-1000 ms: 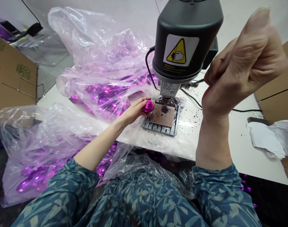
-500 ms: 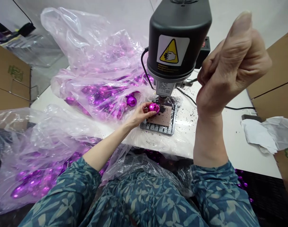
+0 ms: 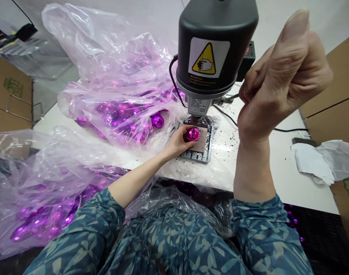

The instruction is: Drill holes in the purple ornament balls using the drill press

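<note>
My left hand [image 3: 178, 143] grips a shiny purple faceted ball [image 3: 193, 134] and holds it on the brown pad of the metal base plate [image 3: 204, 147], right under the spindle of a small black bench drill [image 3: 217, 49]. My right hand [image 3: 280, 80] is raised close to the camera at the drill's right side, fingers curled in a fist with the thumb up. A thin metal lever [image 3: 227, 99] pokes out of the drill just left of its knuckles; whether the fist holds it is hidden.
A clear plastic bag [image 3: 120, 76] with several purple balls lies on the white table [image 3: 289, 179] to the left. Another bag of balls [image 3: 39, 198] hangs by my left knee. Cardboard boxes [image 3: 8, 99] flank both sides; crumpled white paper [image 3: 320, 160] lies at right. Dark shavings dot the table.
My left hand has carried the purple ball rightward from the plate's left edge onto the pad under the spindle. My right fist has stayed raised with little change.
</note>
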Demonstrator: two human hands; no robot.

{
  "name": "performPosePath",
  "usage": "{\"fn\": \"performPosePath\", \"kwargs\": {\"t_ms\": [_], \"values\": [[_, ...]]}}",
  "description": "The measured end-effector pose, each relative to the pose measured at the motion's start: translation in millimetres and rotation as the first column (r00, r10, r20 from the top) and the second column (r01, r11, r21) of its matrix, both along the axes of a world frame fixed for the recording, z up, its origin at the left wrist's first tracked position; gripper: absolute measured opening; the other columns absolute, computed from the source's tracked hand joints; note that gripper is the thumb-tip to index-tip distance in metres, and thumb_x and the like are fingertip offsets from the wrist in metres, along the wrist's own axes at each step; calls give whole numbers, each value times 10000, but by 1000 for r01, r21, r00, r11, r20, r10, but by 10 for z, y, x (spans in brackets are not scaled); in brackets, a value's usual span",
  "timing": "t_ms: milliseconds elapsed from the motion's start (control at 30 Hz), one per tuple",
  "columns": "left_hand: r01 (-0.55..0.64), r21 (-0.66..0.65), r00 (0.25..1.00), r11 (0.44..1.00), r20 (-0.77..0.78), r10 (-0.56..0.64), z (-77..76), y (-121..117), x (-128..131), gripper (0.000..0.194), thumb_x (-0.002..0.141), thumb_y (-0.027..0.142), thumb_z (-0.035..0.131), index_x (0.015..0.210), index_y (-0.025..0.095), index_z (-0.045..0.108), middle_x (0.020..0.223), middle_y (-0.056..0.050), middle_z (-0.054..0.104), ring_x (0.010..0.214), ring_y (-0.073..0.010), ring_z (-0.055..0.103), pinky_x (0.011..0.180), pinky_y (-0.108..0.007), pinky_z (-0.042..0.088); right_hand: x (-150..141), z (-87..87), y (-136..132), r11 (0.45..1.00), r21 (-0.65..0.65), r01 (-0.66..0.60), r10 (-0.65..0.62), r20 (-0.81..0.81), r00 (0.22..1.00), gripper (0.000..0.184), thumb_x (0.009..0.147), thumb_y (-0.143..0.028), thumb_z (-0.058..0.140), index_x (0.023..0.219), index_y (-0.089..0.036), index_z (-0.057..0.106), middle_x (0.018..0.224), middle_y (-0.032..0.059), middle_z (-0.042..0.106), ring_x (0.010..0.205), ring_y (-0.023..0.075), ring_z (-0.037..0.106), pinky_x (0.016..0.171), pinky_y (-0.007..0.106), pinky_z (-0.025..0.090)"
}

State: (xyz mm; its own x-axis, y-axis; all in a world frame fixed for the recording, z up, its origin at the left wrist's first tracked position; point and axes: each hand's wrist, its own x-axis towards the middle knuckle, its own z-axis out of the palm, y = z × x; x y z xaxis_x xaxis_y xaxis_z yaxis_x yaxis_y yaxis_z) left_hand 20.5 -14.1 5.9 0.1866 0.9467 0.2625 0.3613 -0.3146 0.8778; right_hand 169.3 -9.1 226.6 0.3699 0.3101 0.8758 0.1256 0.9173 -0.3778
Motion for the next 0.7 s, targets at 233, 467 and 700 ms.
{"fn": "performPosePath", "kwargs": {"t_ms": [233, 467, 700], "values": [[-17, -1, 1000, 1000, -8, 17, -13, -34, 56, 608, 842, 189, 922, 1387, 184, 652, 1313, -112, 775, 1164, -264, 778, 990, -387, 663, 45, -99, 34, 997, 77, 9, -11, 34, 999, 501, 977, -488, 603, 616, -206, 399, 508, -89, 345, 432, 6, 341, 522, 254, 288], [-8, -17, 999, 1000, 37, 9, -34, -24, 57, 598, 838, 185, 920, 1371, 189, 648, 1298, -97, 778, 1163, -254, 777, 990, -379, 661, 54, -415, -109, 972, 70, 224, -228, 56, 972, 641, 1093, -485, 567, 585, -228, 273, 478, -65, 289, 404, 44, 311, 483, 341, 179], [2, -51, 996, 999, 85, 2, -15, -29, 63, 609, 824, 185, 914, 1373, 177, 650, 1312, -106, 771, 1196, -265, 767, 1022, -391, 643, 74, -603, -74, 964, 166, 207, -215, 33, 976, 651, 1086, -392, 583, 573, -216, 223, 463, -60, 242, 370, 54, 254, 395, 326, 167]]}}
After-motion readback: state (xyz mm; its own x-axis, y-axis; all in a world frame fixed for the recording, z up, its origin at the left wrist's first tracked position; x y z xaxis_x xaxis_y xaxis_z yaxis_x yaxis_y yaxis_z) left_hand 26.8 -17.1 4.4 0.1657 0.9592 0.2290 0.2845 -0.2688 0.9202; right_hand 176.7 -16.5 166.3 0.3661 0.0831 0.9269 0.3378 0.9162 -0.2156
